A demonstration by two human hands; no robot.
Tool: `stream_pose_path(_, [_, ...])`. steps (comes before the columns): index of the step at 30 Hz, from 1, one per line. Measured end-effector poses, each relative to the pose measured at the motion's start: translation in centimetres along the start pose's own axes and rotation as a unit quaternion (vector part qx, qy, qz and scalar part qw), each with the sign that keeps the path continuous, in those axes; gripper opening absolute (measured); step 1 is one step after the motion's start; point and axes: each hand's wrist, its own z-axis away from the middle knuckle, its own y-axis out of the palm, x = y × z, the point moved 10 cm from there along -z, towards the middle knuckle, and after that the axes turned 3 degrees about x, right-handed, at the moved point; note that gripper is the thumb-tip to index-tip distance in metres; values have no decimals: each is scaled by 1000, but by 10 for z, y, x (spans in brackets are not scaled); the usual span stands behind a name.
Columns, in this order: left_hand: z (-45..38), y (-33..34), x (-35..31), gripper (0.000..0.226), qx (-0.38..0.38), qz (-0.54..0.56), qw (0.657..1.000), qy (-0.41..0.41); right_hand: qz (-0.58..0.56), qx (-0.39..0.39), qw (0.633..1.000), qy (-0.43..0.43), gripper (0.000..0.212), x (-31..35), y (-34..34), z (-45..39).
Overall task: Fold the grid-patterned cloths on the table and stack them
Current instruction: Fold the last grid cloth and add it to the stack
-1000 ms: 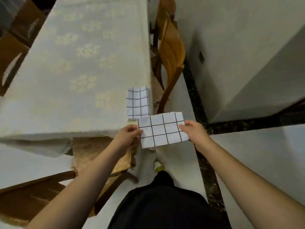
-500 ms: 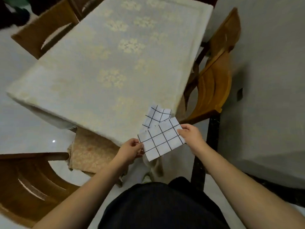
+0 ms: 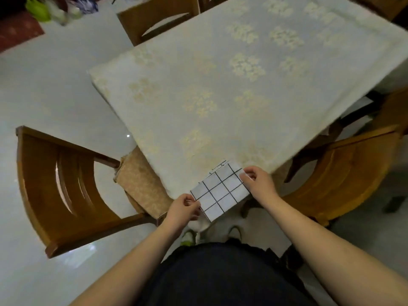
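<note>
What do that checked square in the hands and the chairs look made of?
Grid-patterned cloth: apparently thin woven fabric, matte white with black lines; it holds flat between both hands' fingers. Chair: seemingly varnished wood, with brown grain and glossy highlights on the curved back.

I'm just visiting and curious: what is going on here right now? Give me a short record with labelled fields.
Doer: a person, seen from a head camera
Left hand: pinches the near left corner of the folded grid cloth
Right hand: pinches the cloth's far right corner
Cloth position: held over the table's near corner, on or just above an earlier cloth whose edge peeks out
Table: covered by a cream floral tablecloth
Around it: wooden chairs
</note>
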Motion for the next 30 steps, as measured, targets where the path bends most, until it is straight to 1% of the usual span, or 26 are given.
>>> stream_pose_path(6, [-5, 5, 3, 10, -53, -2, 999, -5, 55, 30, 997, -36, 26, 9, 7, -21])
stream_pose_path(12, [6, -6, 6, 23, -126, 43, 991, 15, 90, 53, 993, -47, 27, 2, 22, -23])
stream_pose_path(14, [9, -13, 8, 26, -157, 34, 987, 25, 108, 41, 991, -65, 27, 4, 23, -25])
stream_pose_path(16, [14, -23, 5, 33, -214, -33, 975, 44, 129, -2, 986, -104, 30, 11, 16, -24])
stream_pose_path(17, [18, -25, -1, 35, -235, -70, 967, 66, 143, -29, 982, -119, 33, 16, 12, -23])
stream_pose_path(18, [23, -24, -11, 36, -250, -122, 955, 104, 156, -53, 977, -136, 35, 21, 8, -20])
stream_pose_path(19, [29, -19, -25, 36, -256, -189, 935, 158, 169, -67, 971, -158, 36, 27, 7, -16])
stream_pose_path(20, [36, -8, -40, 37, -251, -264, 906, 218, 183, -61, 964, -181, 36, 32, 12, -13])
stream_pose_path(21, [41, 5, -49, 40, -238, -331, 871, 273, 197, -34, 958, -206, 36, 38, 21, -8])
stream_pose_path(22, [43, 18, -53, 47, -221, -386, 838, 316, 212, 10, 950, -231, 37, 41, 36, -3])
stream_pose_path(23, [42, 29, -52, 55, -202, -428, 813, 339, 228, 62, 937, -257, 40, 43, 54, 5])
stream_pose_path(25, [31, 45, -41, 69, -165, -489, 790, 331, 264, 155, 901, -309, 46, 43, 92, 26])
stream_pose_path(26, [25, 50, -33, 71, -150, -516, 784, 310, 292, 176, 879, -335, 48, 42, 107, 34])
stream_pose_path(28, [14, 52, -18, 69, -132, -557, 775, 269, 358, 177, 846, -354, 53, 36, 126, 37])
stream_pose_path(30, [6, 47, -2, 69, -120, -572, 780, 225, 427, 181, 826, -320, 60, 20, 132, 25])
